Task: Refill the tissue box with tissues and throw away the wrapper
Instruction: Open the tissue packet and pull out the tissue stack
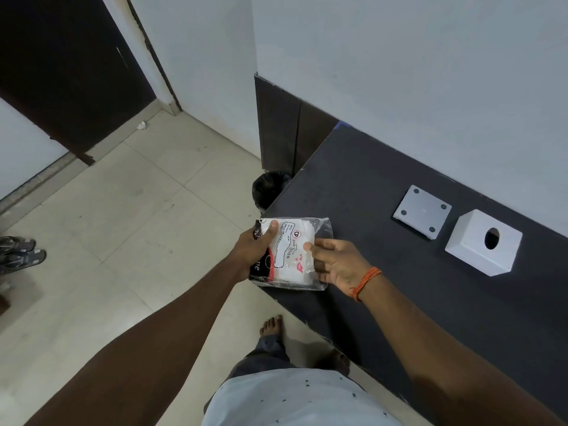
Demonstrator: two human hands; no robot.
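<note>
A pack of white tissues in a clear printed plastic wrapper [293, 252] is held over the left corner of the dark table [384, 192]. My left hand [253, 252] grips its left side, thumb on top. My right hand [338, 262] holds its right edge, thumb pressed on the wrapper. The white cube tissue box [473, 249] with a round hole in its top stands on the table to the right. Its flat white base plate [422, 212] with four dark feet lies upside down beside it.
A black bin with a dark liner [269, 187] stands on the tiled floor against the table's left end. A dark door [61, 72] is at far left, sandals [18, 252] lie on the floor at left, and my bare feet [272, 325] are below the table's edge.
</note>
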